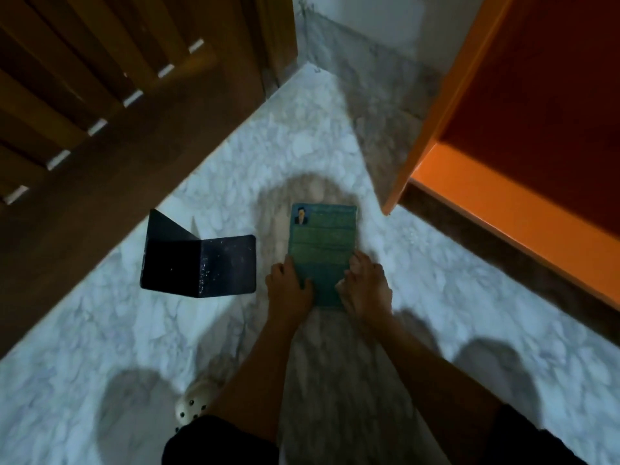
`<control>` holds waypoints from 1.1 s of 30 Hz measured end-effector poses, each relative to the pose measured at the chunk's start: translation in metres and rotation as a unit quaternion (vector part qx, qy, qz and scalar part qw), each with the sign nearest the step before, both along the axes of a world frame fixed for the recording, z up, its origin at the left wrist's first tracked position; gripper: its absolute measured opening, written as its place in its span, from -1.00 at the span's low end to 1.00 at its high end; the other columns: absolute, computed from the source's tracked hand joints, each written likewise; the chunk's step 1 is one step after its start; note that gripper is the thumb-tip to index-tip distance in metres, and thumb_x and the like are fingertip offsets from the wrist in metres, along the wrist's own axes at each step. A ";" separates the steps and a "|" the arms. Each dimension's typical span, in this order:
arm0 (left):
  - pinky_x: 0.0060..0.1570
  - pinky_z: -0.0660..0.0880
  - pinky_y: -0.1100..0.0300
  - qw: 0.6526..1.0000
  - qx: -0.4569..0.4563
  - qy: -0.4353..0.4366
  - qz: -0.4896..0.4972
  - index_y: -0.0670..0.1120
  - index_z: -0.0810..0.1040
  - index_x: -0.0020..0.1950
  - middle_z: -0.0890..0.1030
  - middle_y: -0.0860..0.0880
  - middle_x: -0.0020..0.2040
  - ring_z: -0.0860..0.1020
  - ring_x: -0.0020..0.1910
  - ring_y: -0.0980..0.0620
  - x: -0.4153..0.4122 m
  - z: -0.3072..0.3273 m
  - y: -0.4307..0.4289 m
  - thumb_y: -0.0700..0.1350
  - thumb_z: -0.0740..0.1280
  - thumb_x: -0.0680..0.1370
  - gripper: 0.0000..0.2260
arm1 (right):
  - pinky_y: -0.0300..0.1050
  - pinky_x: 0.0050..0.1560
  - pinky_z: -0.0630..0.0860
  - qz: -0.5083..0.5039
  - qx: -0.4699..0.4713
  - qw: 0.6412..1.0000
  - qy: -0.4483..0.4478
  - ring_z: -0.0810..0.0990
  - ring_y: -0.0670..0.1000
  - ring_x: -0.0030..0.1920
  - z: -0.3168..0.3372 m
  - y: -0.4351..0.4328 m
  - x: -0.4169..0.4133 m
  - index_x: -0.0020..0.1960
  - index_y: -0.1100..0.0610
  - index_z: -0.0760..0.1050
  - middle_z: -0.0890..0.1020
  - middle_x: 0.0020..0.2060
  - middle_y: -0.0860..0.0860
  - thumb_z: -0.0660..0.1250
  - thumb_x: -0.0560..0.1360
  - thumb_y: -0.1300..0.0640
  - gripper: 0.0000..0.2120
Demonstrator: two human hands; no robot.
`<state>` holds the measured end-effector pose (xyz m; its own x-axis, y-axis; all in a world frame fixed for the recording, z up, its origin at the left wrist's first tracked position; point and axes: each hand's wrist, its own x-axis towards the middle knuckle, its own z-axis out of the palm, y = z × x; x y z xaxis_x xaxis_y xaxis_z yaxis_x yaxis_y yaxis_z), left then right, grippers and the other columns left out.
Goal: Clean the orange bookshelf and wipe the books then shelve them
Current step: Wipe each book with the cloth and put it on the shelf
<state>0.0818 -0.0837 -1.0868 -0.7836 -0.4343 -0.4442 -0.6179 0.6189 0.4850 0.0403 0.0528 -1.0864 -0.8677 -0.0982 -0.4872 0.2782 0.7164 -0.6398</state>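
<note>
- So, where is the green book (322, 243) now?
- Low over the marble floor (100, 330), near the orange bookshelf (503, 209). I cannot tell if it lies on the floor or hangs just above.
- Who has it?
- Both hands. The left hand (290, 290) grips its left edge, and the right hand (365, 286) grips its right edge.
- Any books on the shelf yet?
- None in the part I can see. A dark blue book (214, 266) stands open on the floor, left of the green one.
- Is much left to do?
- I think so. Both books are not shelved yet. I see no cloth, so I cannot tell what is wiped.
</note>
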 end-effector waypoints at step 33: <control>0.18 0.50 -0.12 0.871 0.335 0.341 0.109 0.13 0.26 0.40 0.36 -0.09 0.30 0.48 0.25 -0.07 0.004 0.248 0.071 -0.09 0.22 0.61 -0.62 | -0.11 0.18 0.52 -0.023 -0.400 0.886 0.234 0.52 -0.05 0.27 0.303 0.090 0.028 0.35 0.06 0.45 0.56 0.25 -0.02 0.24 0.50 0.47 -0.49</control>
